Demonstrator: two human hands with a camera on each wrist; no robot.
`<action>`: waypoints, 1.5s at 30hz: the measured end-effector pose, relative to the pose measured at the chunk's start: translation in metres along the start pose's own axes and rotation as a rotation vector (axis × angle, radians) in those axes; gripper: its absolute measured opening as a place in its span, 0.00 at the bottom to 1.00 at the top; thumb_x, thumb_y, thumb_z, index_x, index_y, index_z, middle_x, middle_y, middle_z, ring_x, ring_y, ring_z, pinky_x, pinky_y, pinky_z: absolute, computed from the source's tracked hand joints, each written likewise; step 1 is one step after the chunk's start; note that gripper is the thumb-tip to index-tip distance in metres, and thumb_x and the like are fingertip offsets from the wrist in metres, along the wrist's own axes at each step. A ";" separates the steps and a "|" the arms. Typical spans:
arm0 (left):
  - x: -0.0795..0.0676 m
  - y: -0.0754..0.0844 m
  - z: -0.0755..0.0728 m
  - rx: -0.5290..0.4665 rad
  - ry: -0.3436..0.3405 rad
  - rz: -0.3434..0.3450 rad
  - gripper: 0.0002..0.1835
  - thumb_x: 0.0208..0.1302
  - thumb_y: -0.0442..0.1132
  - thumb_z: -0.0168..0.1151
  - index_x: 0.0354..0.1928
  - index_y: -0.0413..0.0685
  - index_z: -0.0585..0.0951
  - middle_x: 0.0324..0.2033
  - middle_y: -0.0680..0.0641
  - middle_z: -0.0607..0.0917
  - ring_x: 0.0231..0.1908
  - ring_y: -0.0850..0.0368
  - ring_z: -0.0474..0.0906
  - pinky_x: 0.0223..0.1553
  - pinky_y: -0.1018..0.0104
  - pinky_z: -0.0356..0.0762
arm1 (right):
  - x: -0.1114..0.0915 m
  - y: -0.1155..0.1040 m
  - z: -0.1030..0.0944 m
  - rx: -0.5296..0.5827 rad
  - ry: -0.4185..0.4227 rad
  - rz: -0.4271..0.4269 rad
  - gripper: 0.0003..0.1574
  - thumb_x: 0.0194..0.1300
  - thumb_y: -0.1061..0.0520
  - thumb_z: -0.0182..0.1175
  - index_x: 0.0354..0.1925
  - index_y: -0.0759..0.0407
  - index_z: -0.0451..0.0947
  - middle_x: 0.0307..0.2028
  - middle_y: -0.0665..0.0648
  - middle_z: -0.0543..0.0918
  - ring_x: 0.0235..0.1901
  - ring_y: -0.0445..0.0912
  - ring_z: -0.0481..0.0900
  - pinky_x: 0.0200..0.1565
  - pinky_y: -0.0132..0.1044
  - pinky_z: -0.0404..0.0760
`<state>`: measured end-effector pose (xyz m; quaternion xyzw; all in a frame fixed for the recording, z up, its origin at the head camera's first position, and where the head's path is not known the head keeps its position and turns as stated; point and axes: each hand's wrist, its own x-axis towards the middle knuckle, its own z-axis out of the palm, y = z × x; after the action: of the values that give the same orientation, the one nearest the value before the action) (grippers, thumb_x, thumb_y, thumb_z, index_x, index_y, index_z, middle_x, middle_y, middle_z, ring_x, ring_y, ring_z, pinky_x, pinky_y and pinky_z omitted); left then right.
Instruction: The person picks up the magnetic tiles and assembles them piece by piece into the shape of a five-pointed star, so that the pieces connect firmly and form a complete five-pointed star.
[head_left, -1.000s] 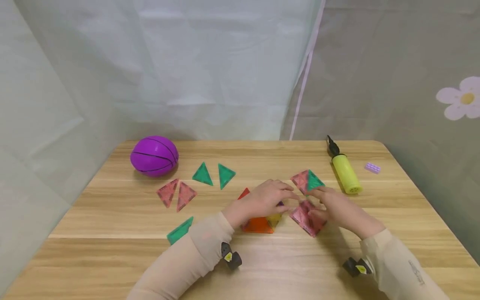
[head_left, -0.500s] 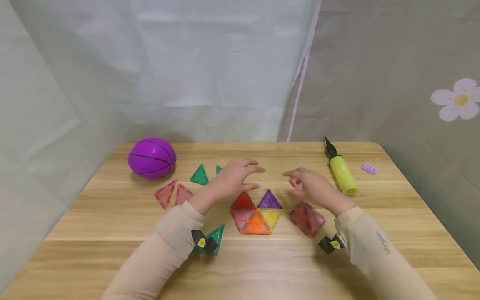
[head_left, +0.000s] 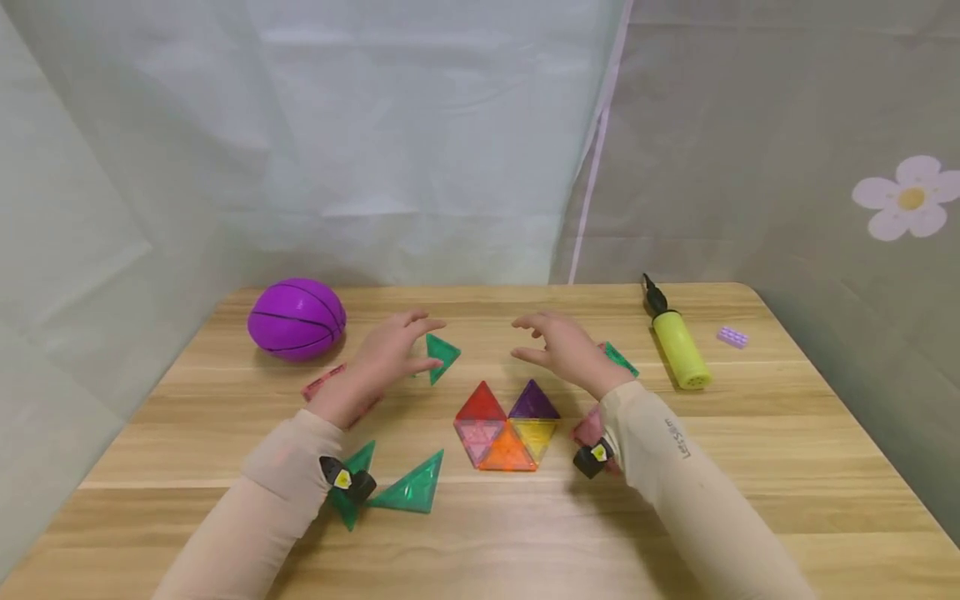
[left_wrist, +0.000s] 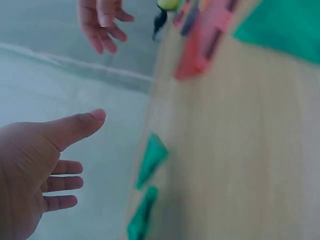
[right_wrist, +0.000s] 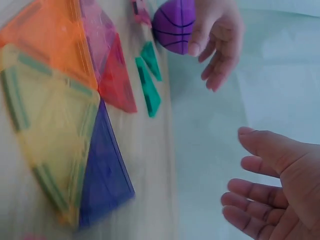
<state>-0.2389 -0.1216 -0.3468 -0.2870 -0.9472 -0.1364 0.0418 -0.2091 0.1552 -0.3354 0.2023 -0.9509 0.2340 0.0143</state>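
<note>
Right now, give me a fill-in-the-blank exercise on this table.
The ball is coloured ____.
Between the central pink tile and the yellow tile sits the ____ tile.
In the head view, the studded brick lies to the ____ of the pump.
The left hand and right hand each hold ____.
Missing words: purple; orange; right; nothing.

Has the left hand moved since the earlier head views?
Yes: in the head view the left hand has moved leftward, closer to the ball.

1. From my head: forward and down over the table point(head_left: 525, 550).
2. Close by my left hand point(left_wrist: 30, 165) and right hand point(right_wrist: 300, 185), wrist views face its far edge.
3. Those two seemingly share green triangles point(right_wrist: 148, 90), blurred.
</note>
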 end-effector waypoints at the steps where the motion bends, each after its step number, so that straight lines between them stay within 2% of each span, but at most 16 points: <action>1: -0.002 -0.004 0.002 -0.005 -0.002 -0.019 0.34 0.57 0.49 0.69 0.64 0.48 0.73 0.63 0.34 0.71 0.64 0.35 0.66 0.63 0.39 0.66 | 0.005 -0.002 0.004 0.007 -0.003 -0.002 0.31 0.65 0.46 0.62 0.62 0.57 0.73 0.58 0.60 0.79 0.52 0.54 0.79 0.52 0.48 0.79; 7: -0.013 -0.025 0.013 -0.026 -0.040 -0.131 0.36 0.58 0.51 0.69 0.66 0.48 0.70 0.65 0.31 0.68 0.67 0.33 0.61 0.68 0.36 0.55 | 0.032 -0.015 0.027 0.027 -0.025 -0.050 0.30 0.65 0.48 0.61 0.61 0.60 0.73 0.58 0.61 0.78 0.53 0.56 0.79 0.54 0.48 0.79; 11: -0.018 -0.036 0.019 -0.018 -0.060 -0.182 0.38 0.56 0.52 0.69 0.67 0.47 0.69 0.64 0.31 0.69 0.66 0.32 0.62 0.68 0.37 0.54 | 0.046 -0.025 0.040 0.006 -0.036 -0.092 0.28 0.65 0.50 0.62 0.59 0.62 0.74 0.57 0.61 0.79 0.52 0.55 0.80 0.56 0.46 0.78; 15: -0.022 -0.043 0.023 -0.011 -0.073 -0.204 0.38 0.56 0.54 0.68 0.67 0.47 0.69 0.63 0.31 0.72 0.64 0.33 0.64 0.67 0.38 0.55 | 0.057 -0.033 0.052 0.011 -0.088 -0.080 0.27 0.66 0.51 0.61 0.60 0.60 0.74 0.59 0.60 0.78 0.58 0.55 0.76 0.63 0.46 0.73; 20: -0.024 -0.047 0.026 0.014 -0.072 -0.192 0.36 0.57 0.54 0.67 0.65 0.46 0.71 0.61 0.33 0.74 0.62 0.34 0.67 0.63 0.37 0.59 | 0.066 -0.041 0.066 -0.022 -0.169 -0.085 0.29 0.65 0.50 0.62 0.61 0.58 0.73 0.61 0.58 0.76 0.65 0.53 0.70 0.68 0.45 0.67; 24: -0.025 -0.046 0.027 0.023 -0.077 -0.165 0.36 0.56 0.55 0.68 0.64 0.47 0.73 0.61 0.34 0.75 0.62 0.34 0.68 0.62 0.36 0.60 | 0.069 -0.045 0.074 -0.052 -0.206 -0.133 0.27 0.65 0.52 0.62 0.60 0.60 0.75 0.60 0.58 0.78 0.62 0.52 0.73 0.66 0.43 0.70; 32: -0.026 -0.043 0.026 0.010 -0.095 -0.146 0.36 0.56 0.56 0.67 0.64 0.47 0.73 0.63 0.36 0.74 0.63 0.35 0.68 0.64 0.39 0.59 | 0.070 -0.047 0.081 -0.164 -0.208 -0.207 0.24 0.67 0.54 0.59 0.59 0.61 0.76 0.59 0.61 0.79 0.60 0.53 0.76 0.63 0.42 0.73; 39: -0.027 -0.042 0.027 0.008 -0.098 -0.105 0.36 0.56 0.57 0.68 0.63 0.46 0.73 0.63 0.36 0.74 0.63 0.36 0.67 0.65 0.38 0.59 | 0.068 -0.056 0.081 -0.204 -0.205 -0.218 0.22 0.67 0.55 0.60 0.58 0.60 0.77 0.57 0.61 0.80 0.59 0.53 0.76 0.63 0.41 0.74; 45: -0.026 -0.039 0.030 0.012 -0.068 -0.066 0.37 0.54 0.58 0.69 0.62 0.46 0.74 0.61 0.36 0.75 0.62 0.36 0.70 0.63 0.38 0.61 | 0.067 -0.066 0.083 -0.262 -0.211 -0.218 0.23 0.66 0.53 0.61 0.57 0.60 0.78 0.56 0.60 0.80 0.57 0.52 0.77 0.63 0.41 0.74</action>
<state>-0.2384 -0.1581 -0.3893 -0.2600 -0.9578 -0.1222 0.0068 -0.2392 0.0394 -0.3724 0.3239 -0.9418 0.0829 -0.0339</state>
